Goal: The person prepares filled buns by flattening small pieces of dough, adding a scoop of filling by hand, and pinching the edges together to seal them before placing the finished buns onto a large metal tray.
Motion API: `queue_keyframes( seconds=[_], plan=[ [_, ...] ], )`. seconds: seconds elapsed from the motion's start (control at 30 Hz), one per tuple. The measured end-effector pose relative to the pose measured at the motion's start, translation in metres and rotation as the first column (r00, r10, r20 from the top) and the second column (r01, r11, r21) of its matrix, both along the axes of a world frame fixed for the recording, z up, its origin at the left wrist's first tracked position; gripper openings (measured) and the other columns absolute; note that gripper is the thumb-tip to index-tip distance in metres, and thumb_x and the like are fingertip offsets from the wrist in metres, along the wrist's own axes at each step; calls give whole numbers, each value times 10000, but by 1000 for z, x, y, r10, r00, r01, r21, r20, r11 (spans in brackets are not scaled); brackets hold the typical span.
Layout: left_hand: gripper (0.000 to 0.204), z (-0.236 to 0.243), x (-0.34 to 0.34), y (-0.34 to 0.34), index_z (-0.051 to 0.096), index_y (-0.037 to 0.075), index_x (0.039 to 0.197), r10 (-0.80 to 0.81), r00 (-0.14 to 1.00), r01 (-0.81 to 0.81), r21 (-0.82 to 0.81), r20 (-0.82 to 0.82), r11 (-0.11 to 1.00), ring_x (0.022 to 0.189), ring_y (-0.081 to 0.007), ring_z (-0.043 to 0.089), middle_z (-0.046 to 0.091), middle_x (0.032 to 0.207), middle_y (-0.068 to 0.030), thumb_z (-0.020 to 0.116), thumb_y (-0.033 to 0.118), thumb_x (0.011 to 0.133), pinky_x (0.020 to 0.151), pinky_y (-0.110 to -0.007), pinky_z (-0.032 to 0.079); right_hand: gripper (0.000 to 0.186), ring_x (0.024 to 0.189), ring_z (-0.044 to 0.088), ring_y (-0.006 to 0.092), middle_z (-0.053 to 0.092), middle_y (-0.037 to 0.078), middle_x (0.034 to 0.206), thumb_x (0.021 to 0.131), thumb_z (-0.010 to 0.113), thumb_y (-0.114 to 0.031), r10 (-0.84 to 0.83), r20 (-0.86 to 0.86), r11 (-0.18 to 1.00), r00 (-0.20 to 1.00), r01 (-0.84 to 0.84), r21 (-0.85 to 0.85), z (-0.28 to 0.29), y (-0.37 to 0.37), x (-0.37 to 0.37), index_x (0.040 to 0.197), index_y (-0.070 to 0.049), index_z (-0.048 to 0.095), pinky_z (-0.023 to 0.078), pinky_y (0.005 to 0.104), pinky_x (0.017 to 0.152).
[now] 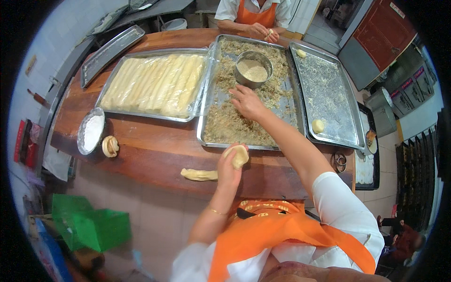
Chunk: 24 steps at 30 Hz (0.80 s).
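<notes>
My left hand [228, 171] cups a round dough wrapper [240, 157], hollowed in the middle, at the table's near edge. Beside that wrist, a strip of dough [199, 175] lies on the wood. Over a metal tray [200, 134] of crumbly brownish filling [230, 123], my right hand [249, 103] reaches out with its fingers apart, and nothing shows in them. Just beyond those fingers, a round metal tin [240, 79] holding pale crumbs stands in the filling. Whether the fingertips touch the filling I cannot tell.
Left of the filling, a tray of long dough rolls [152, 82] lies under plastic film. A bowl of white flour [93, 133] stands at far left. On the right, a floured tray [329, 94] carries small dough balls [318, 126]. Opposite, a co-worker's hands [263, 32] hold something small.
</notes>
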State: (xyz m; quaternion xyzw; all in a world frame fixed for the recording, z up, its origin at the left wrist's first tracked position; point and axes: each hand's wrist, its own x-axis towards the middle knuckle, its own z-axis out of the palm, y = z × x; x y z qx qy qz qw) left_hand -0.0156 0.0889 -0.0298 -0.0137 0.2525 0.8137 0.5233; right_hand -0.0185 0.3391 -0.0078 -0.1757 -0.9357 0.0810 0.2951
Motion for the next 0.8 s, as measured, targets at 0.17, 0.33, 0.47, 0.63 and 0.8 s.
queue_keyframes(
  seconds=[0.17,0.33,0.47,0.63,0.8],
  plan=[
    [280,2,-1,1,539,-53,1228,2,1000,-2,-49,-15,999,1121,-346,626,613,1218,-232,536,98,992,988,-448,523,336,1143,574,358,631,163,1191,899,625,-291,-17,85,1000,996,16,14,-9,-16,-9,1141,-64,674,476,451,979],
    [277,6,0,2,546,-43,1222,-13,999,14,-44,35,999,1108,-334,632,625,1194,-214,549,91,980,965,-453,537,289,1093,587,353,664,134,1128,894,622,-273,145,235,975,961,-98,-199,6,-41,36,1081,-68,702,485,469,928],
    [279,10,3,1,558,-29,1220,-38,998,38,-9,52,999,1094,-328,641,636,1175,-202,570,97,972,960,-446,544,357,1062,593,354,632,143,1164,903,636,-311,208,182,978,961,-204,-37,13,-41,85,1203,-120,669,485,478,911],
    [299,18,12,-5,550,-27,1242,-78,994,78,-6,71,997,1097,-323,642,638,1178,-202,571,102,972,966,-428,543,504,968,629,333,572,135,1014,915,611,-459,-76,515,988,854,-4,152,55,-57,95,1337,-189,556,504,516,787],
    [300,26,20,-10,550,-29,1243,-112,993,113,-34,31,993,1105,-320,638,639,1182,-205,560,102,973,973,-430,539,351,783,666,360,601,146,932,942,589,-444,-28,468,997,883,-8,75,14,-50,84,1118,-140,595,515,500,638]
  ],
)
